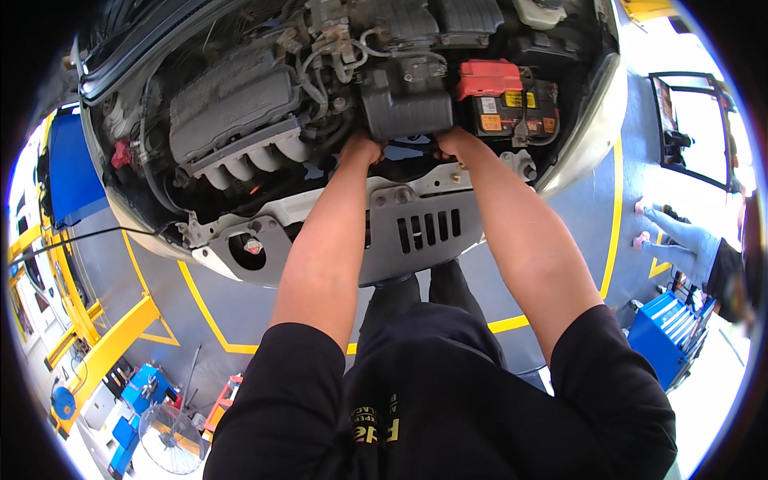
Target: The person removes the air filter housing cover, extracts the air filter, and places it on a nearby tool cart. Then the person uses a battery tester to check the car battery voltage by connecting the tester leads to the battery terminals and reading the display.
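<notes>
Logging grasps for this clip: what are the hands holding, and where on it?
Both hands, left hand and right hand, reach the lower edge of the dark plastic air box in the engine bay. The fingers are hidden, so a closed grip cannot be confirmed.

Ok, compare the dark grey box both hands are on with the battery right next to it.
The dark grey box is plain plastic with no labels; the battery has a red cover and yellow and orange stickers. The left hand and right hand grip the box's lower edge; nothing touches the battery. Both sit side by side in the engine bay.
</notes>
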Tool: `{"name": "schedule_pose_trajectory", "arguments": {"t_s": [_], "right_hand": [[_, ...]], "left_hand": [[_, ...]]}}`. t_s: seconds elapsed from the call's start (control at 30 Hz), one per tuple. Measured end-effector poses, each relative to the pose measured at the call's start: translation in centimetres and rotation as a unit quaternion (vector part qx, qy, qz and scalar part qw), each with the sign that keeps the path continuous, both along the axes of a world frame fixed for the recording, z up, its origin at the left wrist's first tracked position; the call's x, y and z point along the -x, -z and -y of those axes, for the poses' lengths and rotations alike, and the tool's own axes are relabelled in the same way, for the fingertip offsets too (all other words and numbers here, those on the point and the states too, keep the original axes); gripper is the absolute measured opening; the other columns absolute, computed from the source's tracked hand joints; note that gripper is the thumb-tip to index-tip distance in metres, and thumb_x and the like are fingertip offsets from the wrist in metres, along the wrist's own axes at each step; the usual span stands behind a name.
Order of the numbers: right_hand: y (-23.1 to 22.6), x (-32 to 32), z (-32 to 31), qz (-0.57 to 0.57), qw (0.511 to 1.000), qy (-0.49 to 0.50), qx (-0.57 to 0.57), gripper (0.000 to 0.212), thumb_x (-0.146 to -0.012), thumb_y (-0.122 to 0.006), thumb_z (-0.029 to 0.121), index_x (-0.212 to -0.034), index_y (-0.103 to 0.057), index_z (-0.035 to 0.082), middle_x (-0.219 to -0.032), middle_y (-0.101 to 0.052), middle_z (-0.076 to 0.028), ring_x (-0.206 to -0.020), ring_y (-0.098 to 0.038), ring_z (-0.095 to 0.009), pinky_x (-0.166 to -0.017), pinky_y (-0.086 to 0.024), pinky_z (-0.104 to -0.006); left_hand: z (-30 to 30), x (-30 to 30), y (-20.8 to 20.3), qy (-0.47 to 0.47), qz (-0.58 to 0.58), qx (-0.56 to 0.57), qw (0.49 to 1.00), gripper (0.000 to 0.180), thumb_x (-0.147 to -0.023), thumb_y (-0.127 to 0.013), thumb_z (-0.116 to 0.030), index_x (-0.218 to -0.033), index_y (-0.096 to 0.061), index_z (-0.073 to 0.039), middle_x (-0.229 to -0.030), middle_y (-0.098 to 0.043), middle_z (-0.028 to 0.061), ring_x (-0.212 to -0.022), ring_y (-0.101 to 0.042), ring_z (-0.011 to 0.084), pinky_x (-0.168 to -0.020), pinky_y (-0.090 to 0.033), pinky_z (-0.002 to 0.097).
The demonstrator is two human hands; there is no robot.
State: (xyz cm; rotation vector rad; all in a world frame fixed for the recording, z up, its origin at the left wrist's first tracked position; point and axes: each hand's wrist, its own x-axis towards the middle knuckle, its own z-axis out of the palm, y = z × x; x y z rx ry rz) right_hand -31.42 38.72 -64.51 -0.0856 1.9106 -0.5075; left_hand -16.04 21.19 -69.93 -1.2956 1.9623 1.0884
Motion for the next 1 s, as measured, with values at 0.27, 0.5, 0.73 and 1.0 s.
{"name": "schedule_pose_trajectory", "arguments": {"t_s": [0.27, 0.5, 0.73, 1.0], "right_hand": [[2.3, 0.6, 0.0, 0.005, 0.992, -0.11, -0.064, 0.022, -0.088, -0.056, 0.013, -0.08, -0.074, 0.005, -0.067, -0.066, -0.01, -0.067, -0.065, -0.023, -0.062, -0.049, -0.0467], [4.8, 1.3, -0.2, 0.022, 0.957, -0.276, -0.082, 0.041, -0.103, -0.047, 0.038, -0.104, -0.073, 0.007, -0.097, -0.071, -0.021, -0.081, -0.066, -0.028, -0.07, -0.051, -0.0506], [8.6, 0.2, -1.3, -0.153, 0.899, -0.408, -0.035, 0.032, -0.094, -0.056, 0.017, -0.116, -0.076, 0.003, -0.131, -0.068, -0.021, -0.119, -0.067, -0.038, -0.097, -0.055, -0.0485], [0.5, -1.3, -2.5, -0.251, 0.951, -0.168, -0.068, 0.042, -0.093, -0.057, 0.034, -0.115, -0.076, 0.004, -0.126, -0.069, -0.026, -0.121, -0.066, -0.04, -0.103, -0.052, -0.0479]], "left_hand": [[0.0, -0.1, 0.6, 0.042, 0.018, 0.031, 0.998, 0.039, -0.09, -0.073, -0.05, -0.082, -0.08, -0.012, -0.084, -0.077, 0.0064, -0.086, -0.074, 0.023, -0.084, -0.055, 0.0406], [-0.7, -0.5, 0.0, -0.004, 0.015, -0.01, 1.0, 0.043, -0.087, -0.075, -0.056, -0.081, -0.081, -0.013, -0.091, -0.079, 0.0071, -0.096, -0.074, 0.0212, -0.088, -0.055, 0.0427], [-2.3, -1.0, -1.8, -0.038, -0.019, -0.011, 0.999, 0.052, -0.091, -0.068, -0.048, -0.128, -0.072, -0.012, -0.133, -0.068, 0.0191, -0.13, -0.061, 0.0331, -0.107, -0.049, 0.0433], [-1.4, 0.2, 2.6, -0.106, -0.029, -0.11, 0.988, 0.04, -0.091, -0.07, -0.033, -0.122, -0.074, -0.007, -0.13, -0.071, 0.014, -0.125, -0.066, 0.0307, -0.101, -0.054, 0.0448]]}}
